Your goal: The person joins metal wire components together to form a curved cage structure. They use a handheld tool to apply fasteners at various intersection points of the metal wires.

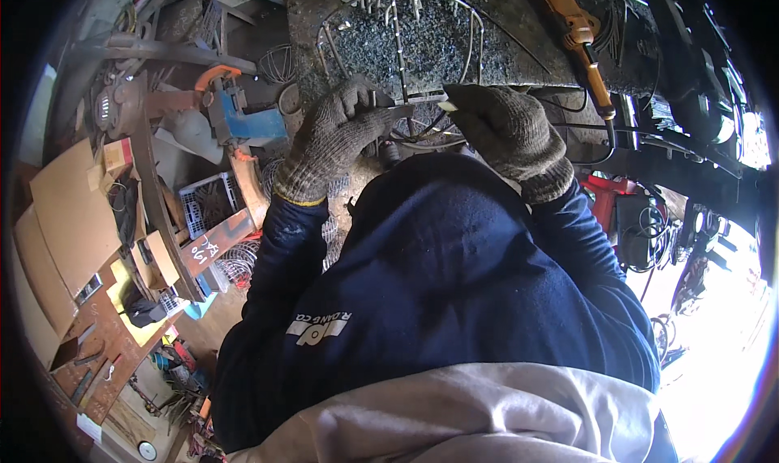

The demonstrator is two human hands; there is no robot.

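Observation:
A wire frame of thin bent metal rods, with a curved hoop and upright bars, lies at the near edge of the dark workbench. My left hand, in a grey knit glove, is closed at the frame's near left side, with a short rod sticking up by its fingers. Closed too, my gloved right hand grips the near right side. A small pale tip shows at its fingers; what it is I cannot make out. Between the hands runs a thin bar, and the fingertips are partly hidden.
An orange power tool with a cord lies on the bench at right. Several loose rods lie at the far edge. To the left are a blue metal clamp-like piece, a plastic crate and cardboard. Cables hang at right.

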